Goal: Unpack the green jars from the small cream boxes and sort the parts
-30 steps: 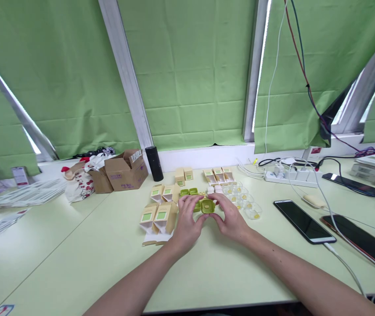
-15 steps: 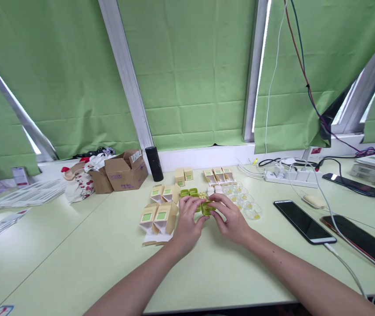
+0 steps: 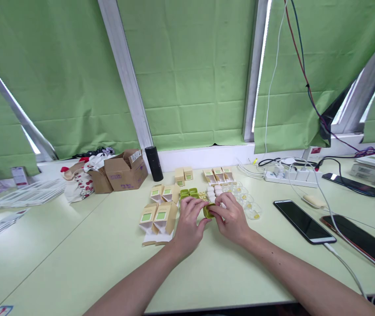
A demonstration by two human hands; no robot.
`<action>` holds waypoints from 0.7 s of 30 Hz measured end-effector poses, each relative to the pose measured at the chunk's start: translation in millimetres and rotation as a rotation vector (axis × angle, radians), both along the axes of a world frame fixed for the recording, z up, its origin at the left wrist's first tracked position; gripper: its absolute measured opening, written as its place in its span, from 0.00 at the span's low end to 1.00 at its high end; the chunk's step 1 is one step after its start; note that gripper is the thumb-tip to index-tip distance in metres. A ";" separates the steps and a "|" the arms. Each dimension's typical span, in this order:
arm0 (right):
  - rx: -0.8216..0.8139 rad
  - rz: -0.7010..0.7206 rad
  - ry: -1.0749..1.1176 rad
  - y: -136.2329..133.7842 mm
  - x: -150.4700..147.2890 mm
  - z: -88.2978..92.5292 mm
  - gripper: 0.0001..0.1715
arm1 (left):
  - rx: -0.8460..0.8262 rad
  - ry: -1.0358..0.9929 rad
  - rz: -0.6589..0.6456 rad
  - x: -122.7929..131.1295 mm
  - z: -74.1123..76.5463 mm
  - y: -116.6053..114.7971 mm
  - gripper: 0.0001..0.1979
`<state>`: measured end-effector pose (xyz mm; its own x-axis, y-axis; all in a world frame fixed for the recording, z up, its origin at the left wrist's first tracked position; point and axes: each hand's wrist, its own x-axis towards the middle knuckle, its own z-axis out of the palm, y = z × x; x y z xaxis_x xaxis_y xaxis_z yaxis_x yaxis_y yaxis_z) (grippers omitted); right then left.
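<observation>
A small olive-green cup (image 3: pixel 208 212) is held just above the table between my two hands. My left hand (image 3: pixel 189 221) grips its left side, thumb below and fingers above. My right hand (image 3: pixel 232 220) is closed at the right side, with fingertips reaching over the cup's opening and partly hiding it. Beyond the hands sit several more green cups (image 3: pixel 193 192), small yellow-green pieces (image 3: pixel 202 196) and rows of white rounded pieces (image 3: pixel 210 191). Clear plastic cups with yellow bits inside (image 3: pixel 252 211) lie to the right of these.
Open tan cartons with green windows (image 3: pixel 166 217) stand left of my hands; more cartons (image 3: pixel 219 175) are farther back. A cardboard box (image 3: pixel 126 170) and black cylinder (image 3: pixel 154 163) stand behind. Phones (image 3: pixel 304 221), cables and a power strip (image 3: pixel 293 176) occupy the right.
The green cup has tilted between my hands. My right fingers have drawn closer together and moved over its opening, while my left hand has shifted only slightly.
</observation>
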<state>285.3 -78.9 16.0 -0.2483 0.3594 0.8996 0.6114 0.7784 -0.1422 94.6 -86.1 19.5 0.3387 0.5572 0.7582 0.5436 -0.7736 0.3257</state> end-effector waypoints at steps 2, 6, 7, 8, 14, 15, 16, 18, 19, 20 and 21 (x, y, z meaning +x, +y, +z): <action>0.000 -0.006 -0.001 0.1 -0.2 -0.2 0.13 | -0.003 0.005 -0.002 -0.1 -0.7 0.3 0.22; 0.010 -0.009 -0.002 0.9 -0.9 0.1 0.13 | -0.010 0.009 -0.006 -0.4 -2.2 1.0 0.22; 0.014 -0.009 0.000 1.1 -1.1 0.2 0.13 | -0.010 0.010 -0.006 -0.4 -2.3 1.0 0.22; 0.018 -0.010 0.001 1.3 -1.3 0.4 0.13 | -0.010 0.011 -0.007 -0.4 -2.2 0.9 0.22; 0.012 -0.004 0.001 0.6 -2.2 1.5 0.13 | -0.002 0.010 0.003 0.4 0.1 -0.2 0.23; 0.006 -0.003 -0.002 0.3 -2.3 1.7 0.13 | 0.001 0.010 0.006 0.6 0.2 -0.3 0.23; 0.001 -0.002 -0.006 0.1 -2.3 2.0 0.13 | 0.003 0.009 0.010 0.6 0.2 -0.3 0.23; -0.003 -0.001 -0.016 -0.2 -2.3 2.5 0.13 | 0.009 0.009 0.019 0.7 -0.1 -0.3 0.23; -0.002 -0.003 -0.020 -0.2 -2.3 2.7 0.13 | 0.012 0.009 0.023 0.7 -0.4 -0.2 0.23; -0.001 -0.004 -0.025 -0.2 -2.4 2.9 0.13 | 0.015 0.010 0.028 0.6 -0.7 -0.1 0.24; -0.002 -0.007 -0.030 -0.2 -2.4 3.2 0.13 | 0.018 0.012 0.032 0.5 -1.0 0.0 0.24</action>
<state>282.9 -79.1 19.2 -0.2725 0.3629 0.8911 0.6207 0.7740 -0.1254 95.2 -86.0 18.6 0.3302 0.5544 0.7639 0.5717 -0.7615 0.3055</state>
